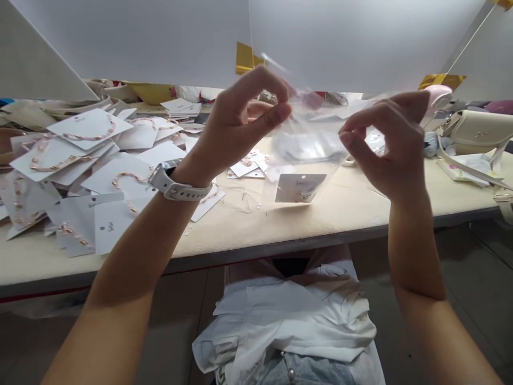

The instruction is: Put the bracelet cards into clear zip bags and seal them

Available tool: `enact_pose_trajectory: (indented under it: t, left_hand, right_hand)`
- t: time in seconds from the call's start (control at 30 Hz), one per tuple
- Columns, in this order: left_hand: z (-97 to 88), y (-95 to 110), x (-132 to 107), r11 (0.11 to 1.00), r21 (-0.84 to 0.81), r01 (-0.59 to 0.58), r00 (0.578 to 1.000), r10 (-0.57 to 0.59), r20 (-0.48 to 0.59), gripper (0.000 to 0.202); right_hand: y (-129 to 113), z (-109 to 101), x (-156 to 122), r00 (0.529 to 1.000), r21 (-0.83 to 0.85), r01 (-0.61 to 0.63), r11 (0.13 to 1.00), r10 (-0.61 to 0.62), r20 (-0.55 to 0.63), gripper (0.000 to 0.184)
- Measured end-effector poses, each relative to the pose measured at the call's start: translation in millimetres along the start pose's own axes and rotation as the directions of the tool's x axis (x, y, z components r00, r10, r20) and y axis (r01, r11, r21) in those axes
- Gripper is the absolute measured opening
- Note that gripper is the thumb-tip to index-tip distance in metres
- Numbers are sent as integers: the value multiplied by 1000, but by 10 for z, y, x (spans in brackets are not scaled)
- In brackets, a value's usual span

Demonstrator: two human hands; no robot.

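My left hand (256, 107), with a white watch on the wrist, pinches a clear plastic bag (306, 144) by its upper left side. On the opposite side my right hand (388, 139) is closed in a pinch on the bag's upper right part, where motion and glare blur the film. A grey-looking card (300, 188) with a small hole hangs low in the clear plastic, tilted just above the table. Left of my hands lies a large loose pile of white jewelry cards (116, 179) carrying pink and gold bracelets.
Several more cards (246, 164) lie behind the bag on the cream tabletop (340, 214). A cream handbag (476, 131) with a strap sits at the right. White panels (168, 43) with yellow tape hang low over the table. A yellow bowl (150, 93) stands at the back.
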State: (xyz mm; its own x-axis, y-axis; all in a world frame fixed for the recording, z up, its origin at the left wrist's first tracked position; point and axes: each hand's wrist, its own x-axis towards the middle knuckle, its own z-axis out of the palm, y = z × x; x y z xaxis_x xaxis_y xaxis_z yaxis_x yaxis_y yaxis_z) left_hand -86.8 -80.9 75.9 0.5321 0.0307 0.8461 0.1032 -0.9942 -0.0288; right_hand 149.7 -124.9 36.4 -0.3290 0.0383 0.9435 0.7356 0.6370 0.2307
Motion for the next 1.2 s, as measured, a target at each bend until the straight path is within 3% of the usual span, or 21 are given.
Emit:
enact_pose_trajectory:
  t: [0.1, 0.2, 0.3, 0.37, 0.47, 0.53, 0.6, 0.67, 0.73, 0.83, 0.93, 1.03, 1.1, 1.2]
  left_hand:
    - [24, 144, 125, 999, 48, 24, 998, -21, -57, 14]
    - [33, 323, 214, 989, -84, 120, 990, -125, -59, 14]
    - [53, 392, 230, 967, -197, 164, 981, -181, -71, 13]
    - [105, 313, 165, 938, -255, 235, 966, -253, -42, 12]
    - [277, -4, -82, 847, -376, 376, 920, -390, 41, 9]
    - [435, -280, -322, 784, -400, 474, 873, -477, 99, 8]
    - [586, -527, -569, 673, -390, 629, 770, -607, 193, 9]
    - [694, -696, -775, 564, -381, 733, 670, -694, 264, 14]
    - [747, -779, -909, 488, -394, 779, 606, -746, 276, 14]
    - [765, -807, -993, 421, -427, 800, 555, -790, 259, 15]
    - [785, -813, -1011, 420, -439, 794, 555, -796, 243, 12]
    - [821, -807, -1007, 485, -406, 775, 590, -785, 188, 11]
    - [833, -783, -994, 579, -328, 746, 645, -751, 141, 10]
    - [809, -734, -975, 749, -149, 646, 763, -641, 85, 10]
  right_hand:
    - [-6, -93, 119, 992, -68, 44, 997, -52, -116, 16]
    - [-52, -256, 234, 988, -67, 24, 997, -34, -151, 24]
    - [-79, -404, 323, 995, 58, -88, 994, 91, -44, 32]
    - [-32, -400, 334, 980, 172, -193, 966, 182, 77, 23]
    - [157, -149, 209, 918, 352, -369, 860, 279, 282, 11]
    - [317, 142, 27, 837, 397, -490, 776, 293, 462, 13]
    - [462, 447, -187, 728, 336, -589, 735, 304, 614, 13]
    - [570, 700, -374, 640, 216, -612, 761, 317, 700, 13]
    - [635, 887, -490, 607, 126, -564, 816, 306, 734, 12]
    - [632, 1101, -548, 622, 111, -472, 875, 241, 745, 13]
    - [490, 1318, -578, 668, 79, -358, 931, 196, 718, 16]
    - [291, 1498, -652, 730, -105, -197, 975, 218, 648, 25]
    - [205, 1555, -702, 732, -183, -119, 976, 211, 648, 29]
    - [175, 1562, -734, 716, -211, -83, 974, 206, 667, 29]
